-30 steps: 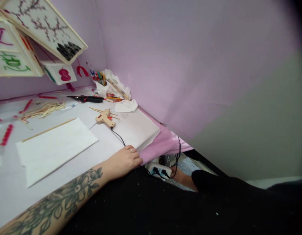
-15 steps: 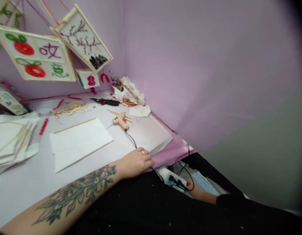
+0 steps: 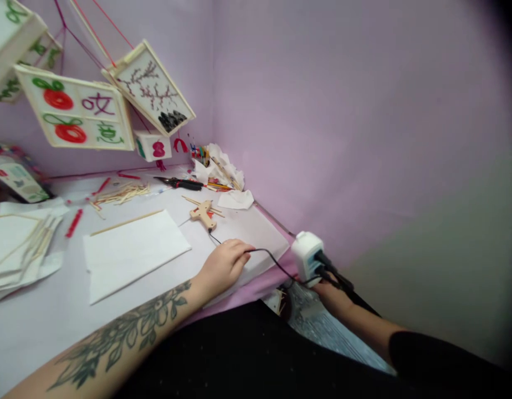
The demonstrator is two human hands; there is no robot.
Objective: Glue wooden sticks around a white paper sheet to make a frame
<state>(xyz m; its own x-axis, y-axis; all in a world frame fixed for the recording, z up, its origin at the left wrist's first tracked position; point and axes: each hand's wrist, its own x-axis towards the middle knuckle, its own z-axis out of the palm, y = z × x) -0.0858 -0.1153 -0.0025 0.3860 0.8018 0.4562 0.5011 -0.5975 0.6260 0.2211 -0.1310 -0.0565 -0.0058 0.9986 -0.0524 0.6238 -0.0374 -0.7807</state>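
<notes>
My left hand (image 3: 223, 264) rests near the right edge of the table, fingers closed on a thin black cable (image 3: 274, 259). That cable runs back to a beige glue gun (image 3: 204, 215) lying on the white tabletop. At the other side, my right hand (image 3: 333, 295) holds up a white power strip (image 3: 306, 250) from beneath, beside the table's corner. Black plugs (image 3: 324, 261) sit in its sockets, and their cords partly cover the hand. Left of the glue gun lies a white paper panel (image 3: 135, 260) with a thin wooden stick along its far edge.
Painted paper lanterns (image 3: 83, 113) hang at the upper left. Stacked paper frames (image 3: 21, 244) lie at the left edge. Towards the back are wooden sticks (image 3: 125, 194), black-handled pliers (image 3: 185, 183), a bottle (image 3: 21, 180) and crumpled tissue (image 3: 225, 163). A wall (image 3: 322, 127) rises on the right.
My right hand has lifted the power strip from below the table edge to about table height. My left hand has moved slightly back and now has the cable in its fingers.
</notes>
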